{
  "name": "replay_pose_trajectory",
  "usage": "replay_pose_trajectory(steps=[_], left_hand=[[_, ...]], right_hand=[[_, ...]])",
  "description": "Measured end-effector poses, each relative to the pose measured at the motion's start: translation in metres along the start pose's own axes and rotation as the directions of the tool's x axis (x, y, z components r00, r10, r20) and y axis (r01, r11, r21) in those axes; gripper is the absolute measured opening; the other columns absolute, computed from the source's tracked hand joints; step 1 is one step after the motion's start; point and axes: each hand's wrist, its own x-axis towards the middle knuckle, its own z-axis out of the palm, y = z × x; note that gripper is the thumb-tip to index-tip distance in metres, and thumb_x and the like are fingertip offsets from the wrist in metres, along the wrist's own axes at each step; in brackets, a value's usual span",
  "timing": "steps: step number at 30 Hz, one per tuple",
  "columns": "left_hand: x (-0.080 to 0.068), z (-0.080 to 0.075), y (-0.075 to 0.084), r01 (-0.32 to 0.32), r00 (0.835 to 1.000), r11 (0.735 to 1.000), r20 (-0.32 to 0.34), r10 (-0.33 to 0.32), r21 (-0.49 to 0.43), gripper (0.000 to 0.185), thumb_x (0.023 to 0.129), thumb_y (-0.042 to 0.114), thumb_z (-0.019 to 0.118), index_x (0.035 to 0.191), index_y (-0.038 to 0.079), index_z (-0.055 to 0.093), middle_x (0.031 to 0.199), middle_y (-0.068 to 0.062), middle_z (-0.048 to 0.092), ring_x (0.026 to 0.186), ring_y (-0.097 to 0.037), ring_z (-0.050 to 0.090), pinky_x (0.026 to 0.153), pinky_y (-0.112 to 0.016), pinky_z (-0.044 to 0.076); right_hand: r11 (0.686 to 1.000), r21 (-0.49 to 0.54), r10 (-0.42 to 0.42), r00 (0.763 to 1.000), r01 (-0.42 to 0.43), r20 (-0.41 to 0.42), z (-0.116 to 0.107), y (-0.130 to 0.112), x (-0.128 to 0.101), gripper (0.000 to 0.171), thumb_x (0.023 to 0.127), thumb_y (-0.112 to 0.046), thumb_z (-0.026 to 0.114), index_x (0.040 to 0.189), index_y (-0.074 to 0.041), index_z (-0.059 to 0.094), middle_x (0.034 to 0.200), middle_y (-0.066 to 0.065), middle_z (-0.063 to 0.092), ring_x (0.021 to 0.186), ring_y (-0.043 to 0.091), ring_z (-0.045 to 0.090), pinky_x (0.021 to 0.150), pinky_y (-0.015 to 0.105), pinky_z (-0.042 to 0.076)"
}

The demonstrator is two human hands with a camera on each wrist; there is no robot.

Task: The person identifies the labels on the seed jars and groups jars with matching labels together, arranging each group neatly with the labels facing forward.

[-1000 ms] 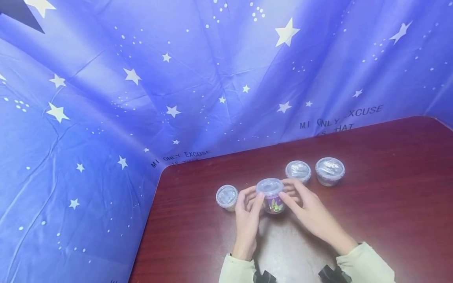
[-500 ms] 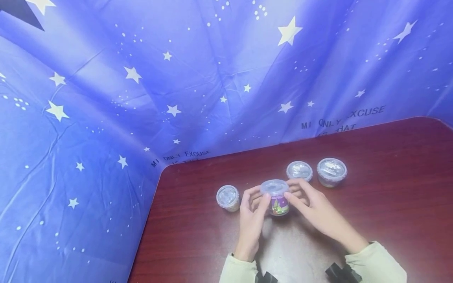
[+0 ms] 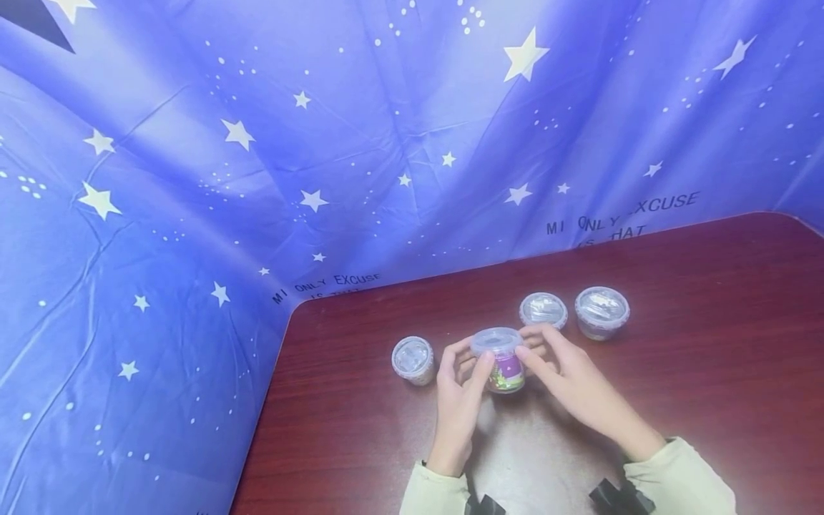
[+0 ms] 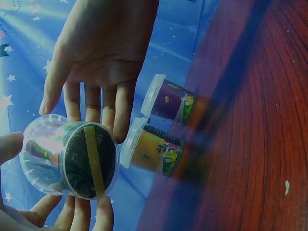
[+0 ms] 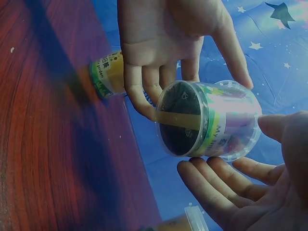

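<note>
Standing nr held cup [image 3: 505, 368]: 3 others [image 3: 601, 312] (R hand [image 3: 575, 378] part-hides 1).

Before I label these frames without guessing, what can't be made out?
Head: lower part of the rear cup behind the right hand, which covers it.
Left wrist: base markings of the held cup, too small.
Right wrist: part of an orange cup, cut by the bottom edge.
</note>
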Motion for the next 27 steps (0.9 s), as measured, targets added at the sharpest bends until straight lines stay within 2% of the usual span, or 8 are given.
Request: replay_pose_trajectory(steps=[4, 8, 15, 19, 22, 27], left_hand=[[0.0, -0.002, 0.001, -0.005, 1.0, 1.0, 0.024, 0.006, -0.018, 0.04, 0.093, 0.022, 0.068, 0.129, 0.008, 0.057, 0.12, -0.011, 0.065, 0.111, -0.024, 0.061, 0.092, -0.035, 0.055], [0.001, -0.004, 0.005, 0.005, 0.999, 0.999, 0.053, -0.004, -0.035, 0.039, 0.094, 0.022, 0.067, 0.13, 0.009, 0.058, 0.119, -0.01, 0.065, 0.107, -0.022, 0.063, 0.086, -0.033, 0.057], [0.003, -0.006, 0.007, 0.019, 0.996, 0.998, 0.084, -0.014, -0.061, 0.038, 0.097, 0.021, 0.061, 0.13, 0.003, 0.059, 0.115, -0.012, 0.065, 0.097, -0.019, 0.065, 0.085, -0.036, 0.058], [0.003, -0.007, 0.008, 0.013, 0.996, 0.998, 0.094, -0.008, -0.06, 0.037, 0.097, 0.02, 0.06, 0.13, 0.003, 0.06, 0.115, -0.012, 0.065, 0.098, -0.02, 0.065, 0.087, -0.037, 0.057], [0.003, -0.008, 0.009, 0.008, 0.996, 0.998, 0.091, -0.002, -0.057, 0.037, 0.096, 0.019, 0.061, 0.13, 0.003, 0.059, 0.117, -0.014, 0.065, 0.102, -0.02, 0.065, 0.089, -0.034, 0.057], [0.003, -0.008, 0.01, 0.002, 0.999, 0.999, 0.054, 0.0, -0.04, 0.038, 0.094, 0.017, 0.065, 0.129, 0.002, 0.058, 0.119, -0.015, 0.064, 0.106, -0.02, 0.063, 0.089, -0.029, 0.056]], right_hand=[[1.0, 0.027, 0.013, 1.0, -0.013, 0.011, -0.002, 0.0, 0.001, 0.032, 0.102, -0.024, 0.055, 0.128, -0.005, 0.053, 0.111, 0.012, 0.066, 0.096, 0.022, 0.066, 0.08, 0.027, 0.059], [0.999, 0.041, 0.009, 1.0, -0.01, 0.023, -0.002, -0.001, 0.001, 0.035, 0.102, -0.024, 0.057, 0.132, -0.007, 0.053, 0.115, 0.012, 0.066, 0.103, 0.025, 0.066, 0.086, 0.028, 0.058], [0.999, 0.036, 0.004, 0.999, -0.005, 0.041, 0.0, -0.003, -0.001, 0.045, 0.101, -0.026, 0.058, 0.141, -0.008, 0.049, 0.12, 0.012, 0.067, 0.111, 0.029, 0.065, 0.095, 0.042, 0.055], [0.999, 0.033, 0.003, 1.0, -0.004, 0.031, 0.001, -0.004, -0.002, 0.045, 0.101, -0.025, 0.058, 0.141, -0.008, 0.049, 0.119, 0.012, 0.067, 0.11, 0.028, 0.065, 0.094, 0.038, 0.055], [0.999, 0.031, 0.007, 1.0, -0.007, 0.01, 0.002, -0.005, -0.002, 0.044, 0.1, -0.025, 0.06, 0.14, -0.007, 0.051, 0.118, 0.013, 0.068, 0.109, 0.028, 0.065, 0.092, 0.034, 0.056], [0.999, 0.022, 0.043, 0.998, -0.042, -0.046, 0.003, -0.008, -0.002, 0.044, 0.098, -0.027, 0.063, 0.136, -0.008, 0.054, 0.115, 0.015, 0.069, 0.105, 0.029, 0.068, 0.089, 0.042, 0.058]])
